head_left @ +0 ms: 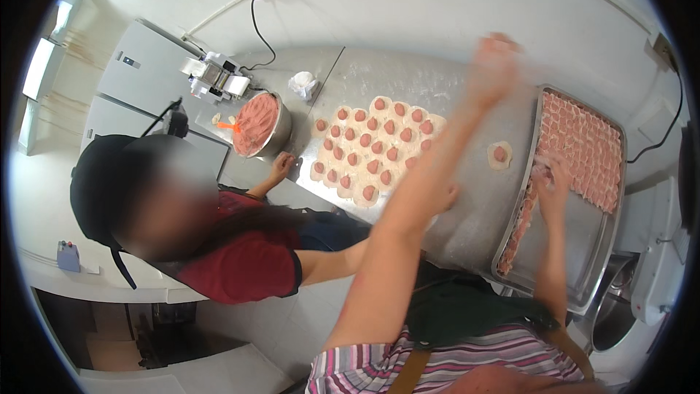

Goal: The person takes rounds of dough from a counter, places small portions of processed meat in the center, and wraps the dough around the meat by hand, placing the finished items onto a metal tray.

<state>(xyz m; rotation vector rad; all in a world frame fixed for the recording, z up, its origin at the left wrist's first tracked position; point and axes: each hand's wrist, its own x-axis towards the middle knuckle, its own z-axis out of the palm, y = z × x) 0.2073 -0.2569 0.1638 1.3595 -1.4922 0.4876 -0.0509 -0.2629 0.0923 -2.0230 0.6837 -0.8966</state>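
Note:
My left hand [499, 66] is raised over the far part of the steel table, smeared by motion; its fingers cannot be read. My right hand [552, 181] is down at the left side of a metal tray [583, 293], its fingers closed around a small folded dumpling [541, 172]. Rows of pink-and-white dumplings [581, 142] fill the tray's far part, and a single row [519, 232] runs along its left wall. One flat wrapper with a lump of pink filling [499, 154] lies left of the tray.
A co-worker in a red shirt [240, 270] stands at left, one hand [281, 168] near a steel bowl of pink filling [255, 125] with an orange tool. Many wrappers topped with filling [372, 147] cover the middle table [481, 208]. A small machine [216, 76] and crumpled white bag [302, 85] stand behind.

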